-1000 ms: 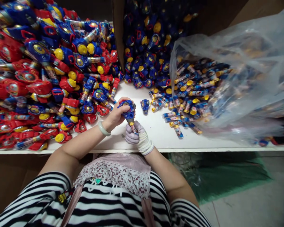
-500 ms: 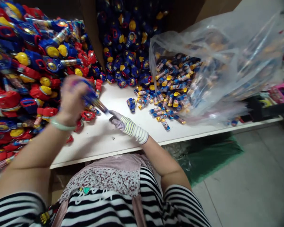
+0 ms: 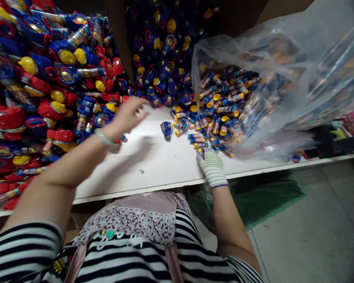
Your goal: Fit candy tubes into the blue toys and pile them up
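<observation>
In the head view, the relation that matters is between the fingers of the gloved right hand (image 3: pixel 211 168) and the yellow-ended printed tubes (image 3: pixel 196 136). A small group of these lies just beyond the right fingertips and a little to their left, with long axes mostly sideways, across the way the fingers point; the closest tube, partly hidden at the fingertips, slants. These right fingers are bent and reach the group's near edge, apparently touching it, but I cannot tell how far they are parted or whether they have hold of a tube. The bare left hand (image 3: pixel 129 114), blurred, is well apart from these tubes, to the left and farther from the body; its thumb and fingers stand spread with a gap between, and nothing shows in them. Between the 2 hands, 1 blue watch-shaped toy (image 3: pixel 166 130) lies on the tabletop (image 3: pixel 162 165), to the right of the left fingers and nearer the body, its narrow stub pointing bodyward; in this view the left fingers are closer to it. Beyond the right fingers, to their right, more tubes spill from a clear plastic bag (image 3: pixel 297 88).
</observation>
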`<state>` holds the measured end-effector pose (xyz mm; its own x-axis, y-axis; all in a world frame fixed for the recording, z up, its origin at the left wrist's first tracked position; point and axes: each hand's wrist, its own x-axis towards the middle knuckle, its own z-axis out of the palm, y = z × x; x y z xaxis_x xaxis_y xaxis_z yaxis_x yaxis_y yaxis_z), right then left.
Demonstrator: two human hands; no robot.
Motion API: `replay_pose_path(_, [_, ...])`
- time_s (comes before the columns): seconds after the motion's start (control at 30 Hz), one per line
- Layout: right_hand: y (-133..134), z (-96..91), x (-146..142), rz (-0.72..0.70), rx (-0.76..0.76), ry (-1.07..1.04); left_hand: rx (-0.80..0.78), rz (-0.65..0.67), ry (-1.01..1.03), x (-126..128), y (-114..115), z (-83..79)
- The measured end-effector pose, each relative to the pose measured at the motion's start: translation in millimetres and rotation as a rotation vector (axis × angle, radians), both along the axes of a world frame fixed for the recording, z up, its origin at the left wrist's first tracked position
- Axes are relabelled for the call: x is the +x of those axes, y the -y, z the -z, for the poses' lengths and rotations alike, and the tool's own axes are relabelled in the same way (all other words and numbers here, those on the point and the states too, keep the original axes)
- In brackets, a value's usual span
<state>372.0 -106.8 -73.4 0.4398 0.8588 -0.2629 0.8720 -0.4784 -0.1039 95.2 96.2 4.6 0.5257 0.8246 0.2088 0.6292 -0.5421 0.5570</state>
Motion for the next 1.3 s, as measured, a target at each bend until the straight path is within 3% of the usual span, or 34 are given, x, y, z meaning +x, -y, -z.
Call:
replay_pose_path(0.1, [-30,3.9,-20,-0.075,0.064,-0.037,-0.170,0.075,-0.262,58,0,27.5])
replay_pose_path(0.2, [-51,8.7,-32,-0.131,0.205,-0.128,-0.337,0.016,-0.280,90,-2,54.3])
replay_pose_path(0.3, [-54,12.7,-42,-0.187,0.335,-0.310,-0.523,-0.040,-0.018,75,-2,67.7])
replay_pose_path(0.43, [-51,11.8,-68,-0.305,0.414,-0.439,-0.847,-0.096,0.624,25,22,70.9])
replay_pose_path(0.57, [-55,0.2,-98,-0.428,0.388,-0.416,-0.713,-0.087,0.821,-2,51,70.9])
replay_pose_path(0.8, [-58,-23.2,-122,-0.468,0.197,-0.211,-0.607,-0.198,0.811,-11,70,73.6])
replay_pose_path(0.87, [-56,-22.2,-126,-0.452,0.212,-0.315,-0.522,-0.138,0.778,-17,72,70.3])
replay_pose_path(0.93, [-52,-17.0,-129,-0.394,0.239,-0.601,-0.425,-0.028,0.732,-25,73,64.5])
replay_pose_path(1.03, [-49,-7.6,-136,-0.280,0.149,-1.038,-0.312,0.119,0.658,-34,70,54.7])
replay_pose_path(1.1, [-48,-5.1,-137,-0.252,0.132,-1.046,-0.302,0.134,0.612,-37,67,50.1])
replay_pose_path(1.23, [-44,-12.6,-137,-0.273,0.275,-0.765,-0.400,-0.025,0.577,-34,69,47.5])
replay_pose_path(1.3, [-37,-18.9,-139,-0.296,0.278,-0.827,-0.478,-0.037,0.591,-31,75,46.8])
